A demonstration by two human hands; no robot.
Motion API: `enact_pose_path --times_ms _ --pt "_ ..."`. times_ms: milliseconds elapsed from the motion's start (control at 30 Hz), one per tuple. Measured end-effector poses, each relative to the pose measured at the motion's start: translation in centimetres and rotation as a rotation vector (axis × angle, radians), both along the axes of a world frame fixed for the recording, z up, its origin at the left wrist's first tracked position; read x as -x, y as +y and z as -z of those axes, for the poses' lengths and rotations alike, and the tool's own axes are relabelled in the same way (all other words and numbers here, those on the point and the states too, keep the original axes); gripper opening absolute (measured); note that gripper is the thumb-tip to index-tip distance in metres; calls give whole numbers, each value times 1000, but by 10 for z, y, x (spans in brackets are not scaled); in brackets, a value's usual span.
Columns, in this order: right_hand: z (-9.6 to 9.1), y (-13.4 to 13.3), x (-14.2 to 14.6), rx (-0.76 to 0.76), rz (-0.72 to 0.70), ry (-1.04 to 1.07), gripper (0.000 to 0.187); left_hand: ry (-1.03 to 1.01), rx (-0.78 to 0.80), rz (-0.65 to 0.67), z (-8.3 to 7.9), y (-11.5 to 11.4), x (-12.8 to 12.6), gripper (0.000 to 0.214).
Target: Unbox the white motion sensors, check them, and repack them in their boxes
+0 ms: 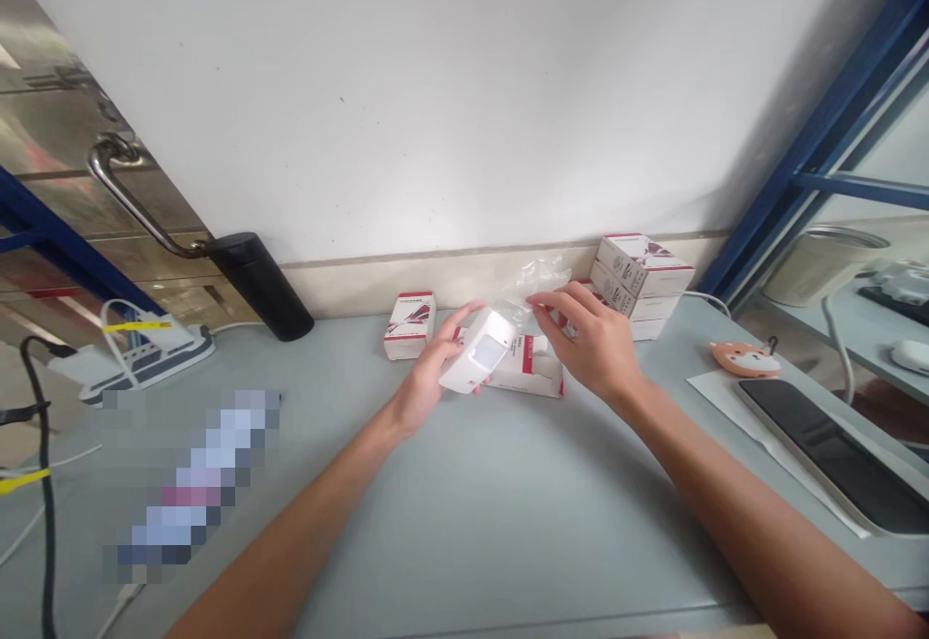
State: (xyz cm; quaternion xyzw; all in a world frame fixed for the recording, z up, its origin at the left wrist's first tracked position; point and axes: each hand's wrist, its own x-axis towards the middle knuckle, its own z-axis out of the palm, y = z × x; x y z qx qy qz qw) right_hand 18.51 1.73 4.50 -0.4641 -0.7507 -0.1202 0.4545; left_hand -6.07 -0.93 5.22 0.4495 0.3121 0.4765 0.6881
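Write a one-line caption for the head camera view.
Left hand holds a white device; right hand touches its clear plastic bag.

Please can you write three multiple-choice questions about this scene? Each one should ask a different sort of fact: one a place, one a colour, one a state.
1. Where is the black flask?
A) At the foot of the wall
B) On the shelf at far right
C) On the tablet

2. What colour is the device in the left hand?
A) Orange
B) Black
C) White

3. What is the right hand touching?
A) The black flask
B) The clear plastic bag
C) The tablet

Answers:
1. A, because the flask lies tilted where the wall meets the tabletop.
2. C, because its casing shows white.
3. B, because its fingers rest on the plastic above the device.
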Motion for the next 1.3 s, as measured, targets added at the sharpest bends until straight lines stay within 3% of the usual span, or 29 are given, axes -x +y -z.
enact_pose_path --times_ms 167,267,400,500,567,733,933,1133,1300 --pt "0 -3 4 33 -74 22 27 -91 12 -87 -1 0 -1 61" --pt "0 -8 13 117 -192 220 23 -102 20 -62 -1 0 -3 54" --pt "2 -12 29 422 -352 636 47 -101 -36 -74 0 1 -5 43" --pt "5 -12 34 683 -462 644 49 -103 -17 -70 2 1 -6 38" --pt "6 -11 34 744 -509 634 48 -90 -12 -76 3 2 -6 36" --pt "10 -8 32 555 -388 684 49 -6 -146 -198 3 4 -13 29" --pt "13 -9 31 314 -249 464 45 115 -291 -259 5 -1 -20 23" --pt "15 -9 33 302 -243 171 34 168 -350 -221 -1 -3 -16 23" --pt "19 -4 30 336 -208 38 29 251 -376 -288 8 8 -10 21"
